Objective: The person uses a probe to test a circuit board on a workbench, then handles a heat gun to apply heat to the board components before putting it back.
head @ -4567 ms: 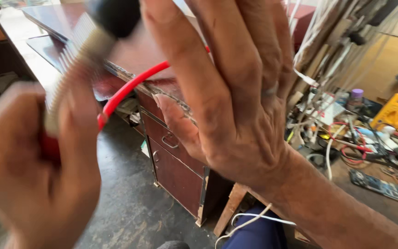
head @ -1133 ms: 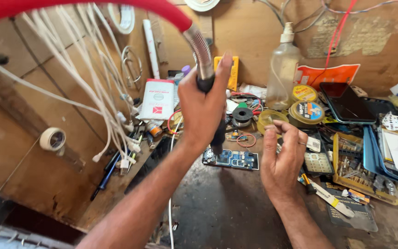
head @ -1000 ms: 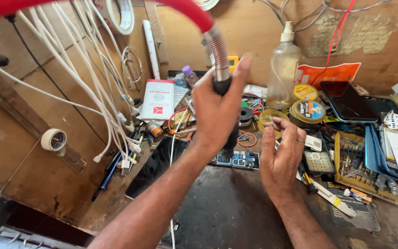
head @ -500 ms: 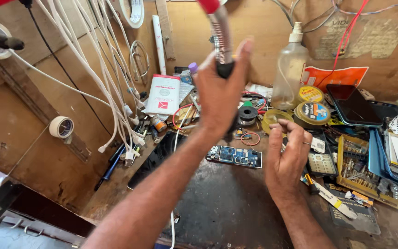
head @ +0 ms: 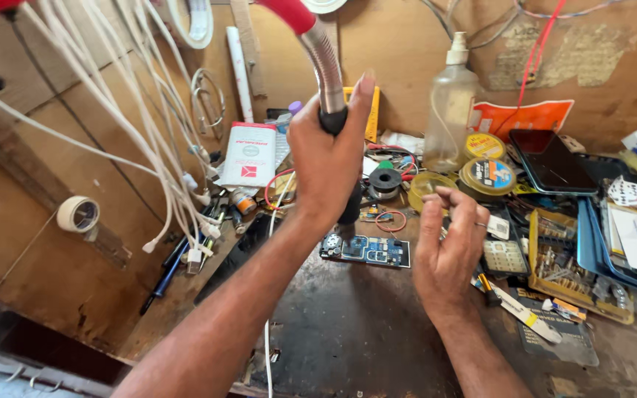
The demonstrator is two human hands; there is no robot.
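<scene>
My left hand is shut on the black handle of a hot-air tool. Its ribbed metal hose rises into a red tube at the top edge. The tool's dark nozzle points down, just above the left end of a small blue circuit board lying on the dark bench. My right hand, with a ring on one finger, hovers to the right of the board. Its fingers are bent and apart, and nothing shows in them.
A clear plastic bottle, yellow tins, a dark phone and a tray of small parts crowd the right side. White cables, a tape roll and a white packet are at the left.
The view swung from the floor and a cabinet to the bench. Over the last second my left hand has kept the tool over the board; my right hand rose slightly beside it.
</scene>
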